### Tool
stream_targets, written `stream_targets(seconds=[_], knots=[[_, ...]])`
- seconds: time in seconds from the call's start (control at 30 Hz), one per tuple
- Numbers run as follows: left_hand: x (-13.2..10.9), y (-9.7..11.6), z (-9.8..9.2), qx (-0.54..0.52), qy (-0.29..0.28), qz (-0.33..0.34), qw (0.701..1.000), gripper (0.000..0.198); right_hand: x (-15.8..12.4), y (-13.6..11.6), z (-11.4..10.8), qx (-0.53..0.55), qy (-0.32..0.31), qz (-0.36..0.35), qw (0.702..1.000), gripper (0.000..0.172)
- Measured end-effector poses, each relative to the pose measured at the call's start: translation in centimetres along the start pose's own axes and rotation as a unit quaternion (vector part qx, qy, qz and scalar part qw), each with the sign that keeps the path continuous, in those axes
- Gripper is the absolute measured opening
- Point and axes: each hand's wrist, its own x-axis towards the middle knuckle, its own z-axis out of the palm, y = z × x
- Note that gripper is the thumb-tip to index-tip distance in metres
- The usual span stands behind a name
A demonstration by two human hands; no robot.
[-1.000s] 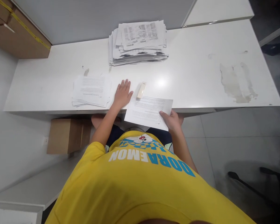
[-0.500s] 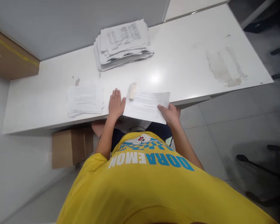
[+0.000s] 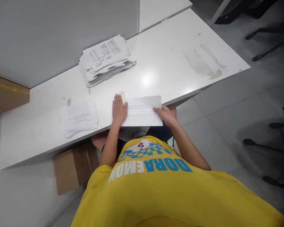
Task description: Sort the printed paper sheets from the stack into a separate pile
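Observation:
A printed paper sheet [image 3: 142, 110] lies at the front edge of the desk, its right part reaching past the edge. My right hand [image 3: 168, 116] grips the sheet's right side, thumb on top and the other fingers underneath. Flat on the sheet's left end rests my left hand [image 3: 119, 110], fingers stretched out and close together. A small oblong cream-coloured object [image 3: 123, 97] lies beside its fingers and thumb, at the sheet's upper left; I cannot tell exactly what it is. To the left is a low pile of printed sheets [image 3: 79, 116].
A thick, uneven stack of papers [image 3: 106, 60] stands farther back on the white desk [image 3: 161, 69]. Brownish stains [image 3: 205, 63] mark the desk's right part. One cardboard box [image 3: 9, 94] sits at the left end, another box [image 3: 72, 170] below the desk. Chair legs [image 3: 267, 148] stand on the right.
My left hand has moved onto the sheet's left end, close against the cream object. The sheet now lies flatter and straighter, still in my right hand. The camera view has turned and shifted.

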Motion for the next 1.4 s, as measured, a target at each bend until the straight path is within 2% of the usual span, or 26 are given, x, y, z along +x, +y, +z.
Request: stream_targets(seconds=[0.23, 0.37, 0.77, 0.9, 1.0, 1.1, 1.17, 1.23, 1.3, 1.33, 1.4], knots=[[-0.1, 0.3, 0.0, 0.028, -0.009, 0.007, 1.0, 0.072, 0.9, -0.5, -1.0, 0.075, -0.062, 0.036, 0.995, 0.054], [-0.2, 0.2, -0.1, 0.023, -0.015, 0.01, 1.0, 0.072, 0.9, -0.9, -1.3, 0.082, -0.072, 0.052, 0.993, 0.056], [-0.3, 0.5, 0.2, 0.042, -0.016, 0.009, 0.999, 0.069, 1.2, -1.5, -2.0, 0.055, -0.094, 0.059, 0.992, 0.058], [-0.3, 0.9, 0.0, 0.057, -0.014, 0.009, 0.998, 0.068, 0.8, -2.2, -1.5, -0.015, -0.066, 0.052, 0.996, 0.057], [-0.4, 0.9, -0.3, 0.079, -0.006, 0.007, 0.997, 0.069, -0.3, -4.3, -2.3, -0.179, -0.037, -0.002, 0.983, 0.047], [-0.6, 0.7, -0.5, 0.101, -0.005, 0.008, 0.995, 0.068, -1.2, -7.4, -5.1, -0.304, -0.009, -0.075, 0.95, 0.037], [-0.7, 0.4, -0.6, 0.115, -0.003, 0.015, 0.993, 0.067, -0.8, -9.9, -7.1, -0.292, 0.065, -0.13, 0.945, 0.032], [-0.9, 0.3, -0.6, 0.128, -0.005, 0.019, 0.992, 0.068, 1.0, -12.6, -7.8, -0.212, 0.141, -0.214, 0.943, 0.029], [-1.0, 0.4, -0.5, 0.134, -0.01, 0.018, 0.991, 0.068, 4.2, -15.6, -6.6, -0.118, 0.146, -0.3, 0.935, 0.029], [-1.1, 0.4, -0.5, 0.131, -0.012, 0.016, 0.991, 0.068, 6.4, -17.1, -5.2, -0.086, 0.122, -0.327, 0.933, 0.031], [-1.2, 0.5, -0.5, 0.112, -0.012, 0.014, 0.994, 0.067, 11.3, -20.0, -1.1, -0.087, 0.048, -0.335, 0.937, 0.03]])
